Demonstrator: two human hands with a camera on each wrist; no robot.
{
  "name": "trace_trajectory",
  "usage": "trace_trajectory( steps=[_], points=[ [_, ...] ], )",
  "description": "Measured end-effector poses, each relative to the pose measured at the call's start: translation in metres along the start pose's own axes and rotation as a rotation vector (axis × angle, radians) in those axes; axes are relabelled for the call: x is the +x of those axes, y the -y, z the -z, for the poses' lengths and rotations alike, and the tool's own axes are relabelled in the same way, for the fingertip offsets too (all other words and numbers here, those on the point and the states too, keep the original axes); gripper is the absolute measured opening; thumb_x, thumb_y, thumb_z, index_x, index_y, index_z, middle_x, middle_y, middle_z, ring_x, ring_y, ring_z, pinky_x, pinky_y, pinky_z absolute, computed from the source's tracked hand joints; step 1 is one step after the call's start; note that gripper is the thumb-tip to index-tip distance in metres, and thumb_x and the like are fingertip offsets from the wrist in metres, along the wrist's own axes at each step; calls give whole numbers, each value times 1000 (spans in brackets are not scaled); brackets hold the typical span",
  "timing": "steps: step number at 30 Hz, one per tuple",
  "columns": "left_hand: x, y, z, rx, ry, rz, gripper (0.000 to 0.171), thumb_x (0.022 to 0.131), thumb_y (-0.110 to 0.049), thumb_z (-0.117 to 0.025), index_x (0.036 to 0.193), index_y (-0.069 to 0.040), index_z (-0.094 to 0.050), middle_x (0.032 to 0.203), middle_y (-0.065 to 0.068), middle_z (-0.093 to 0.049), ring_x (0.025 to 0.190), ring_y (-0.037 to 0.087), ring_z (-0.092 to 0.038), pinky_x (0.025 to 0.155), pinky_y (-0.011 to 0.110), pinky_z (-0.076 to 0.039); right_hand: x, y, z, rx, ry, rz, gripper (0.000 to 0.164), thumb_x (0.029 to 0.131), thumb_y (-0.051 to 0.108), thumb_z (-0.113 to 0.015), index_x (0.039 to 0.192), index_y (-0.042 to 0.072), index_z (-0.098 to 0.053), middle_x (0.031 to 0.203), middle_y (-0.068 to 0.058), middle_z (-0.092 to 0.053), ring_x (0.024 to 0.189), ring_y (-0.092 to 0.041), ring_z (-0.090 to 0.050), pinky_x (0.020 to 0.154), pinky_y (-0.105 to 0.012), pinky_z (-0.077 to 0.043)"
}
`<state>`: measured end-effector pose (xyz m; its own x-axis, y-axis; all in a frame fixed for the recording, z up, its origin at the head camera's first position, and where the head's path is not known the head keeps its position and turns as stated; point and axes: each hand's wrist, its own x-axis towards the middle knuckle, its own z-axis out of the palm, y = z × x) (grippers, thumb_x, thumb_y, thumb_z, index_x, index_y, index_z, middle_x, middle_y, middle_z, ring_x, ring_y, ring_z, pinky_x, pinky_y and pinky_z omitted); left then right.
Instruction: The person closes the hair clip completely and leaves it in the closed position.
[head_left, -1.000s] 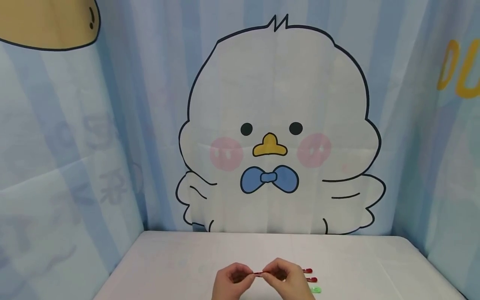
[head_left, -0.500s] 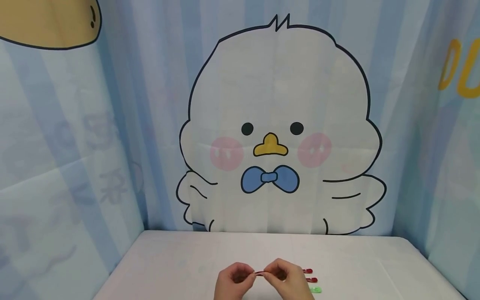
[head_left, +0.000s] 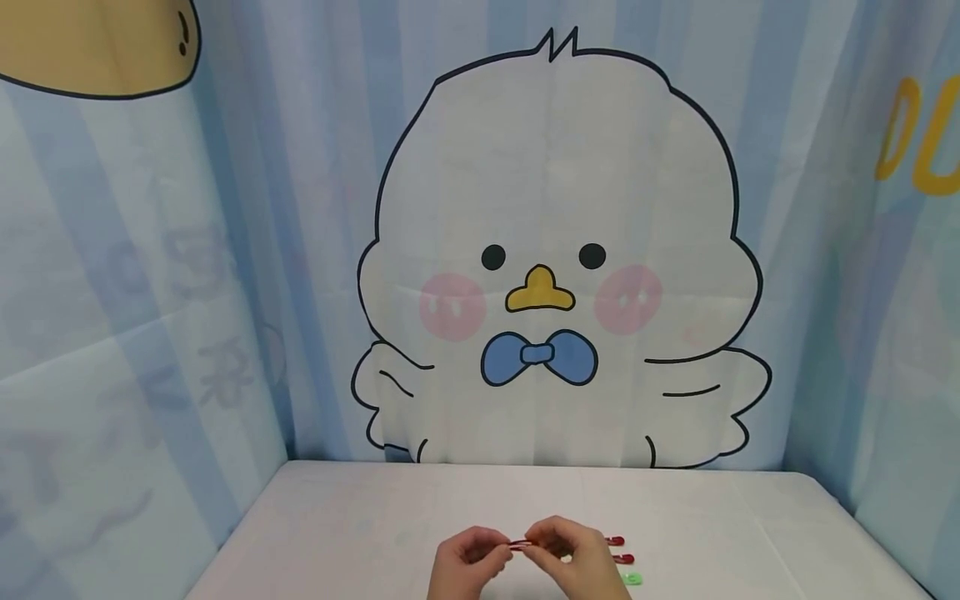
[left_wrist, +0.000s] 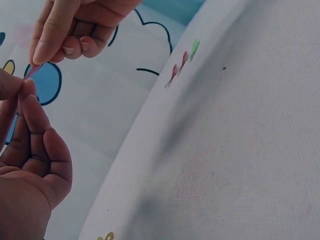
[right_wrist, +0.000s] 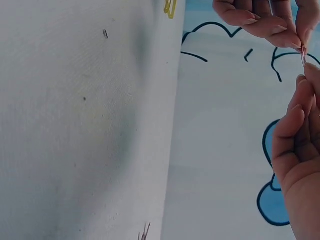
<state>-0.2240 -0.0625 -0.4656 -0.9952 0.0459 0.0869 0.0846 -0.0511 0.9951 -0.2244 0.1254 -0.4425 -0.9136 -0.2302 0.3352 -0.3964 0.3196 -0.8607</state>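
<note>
A thin red snap hair clip [head_left: 519,545] is stretched between both hands above the table, its two strips spread slightly apart. My left hand [head_left: 468,562] pinches one end with thumb and forefinger. At the other end, my right hand [head_left: 573,557] pinches it the same way. In the left wrist view the fingertips hide most of the clip [left_wrist: 33,71]. Two more red hair clips, a farther one [head_left: 616,542] and a nearer one [head_left: 626,559], lie just right of my right hand, partly hidden by it. Beside them lies a green hair clip [head_left: 633,579].
The white table [head_left: 360,508] reaches back to a curtain [head_left: 322,250] printed with a cartoon chick. Part of a yellow clip [right_wrist: 170,9] shows at the table's edge in the right wrist view. Small dark specks dot the cloth.
The gap between the held clip's strips looks wider than a second ago. Both hands keep their pinch and have hardly moved. The clips on the table stay put.
</note>
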Motion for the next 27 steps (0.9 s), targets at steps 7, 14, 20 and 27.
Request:
trace_trajectory(
  steps=[7,14,20,27],
  points=[
    [1,2,-1,-36,-13,57,13,84,-4,-71,93,6,-71,77,4,-70,67,13,-61,64,27,-50,1,-6,1,-82,19,161,14,86,6,-79,99,2,-73,82,6,-68,70,-4,-59,61,-26,-52],
    [1,1,0,-30,2,59,13,83,-4,-71,92,6,-70,78,6,-72,68,14,-62,65,28,-49,-2,-5,-1,-139,-42,316,17,85,5,-80,100,4,-74,85,3,-70,72,-2,-59,60,-29,-53],
    [0,-1,-1,-9,14,54,10,84,-5,-71,91,2,-70,79,6,-72,68,14,-61,65,28,-48,-1,-6,-1,-150,-38,355,16,85,3,-80,98,7,-74,83,0,-69,72,-2,-59,60,-28,-54],
    [-1,-2,0,-5,32,16,12,85,-5,-73,94,3,-71,81,5,-71,72,14,-64,66,27,-51,0,-13,0,-158,-42,411,15,84,2,-80,96,8,-73,82,2,-68,71,-1,-58,58,-26,-53]
  ],
)
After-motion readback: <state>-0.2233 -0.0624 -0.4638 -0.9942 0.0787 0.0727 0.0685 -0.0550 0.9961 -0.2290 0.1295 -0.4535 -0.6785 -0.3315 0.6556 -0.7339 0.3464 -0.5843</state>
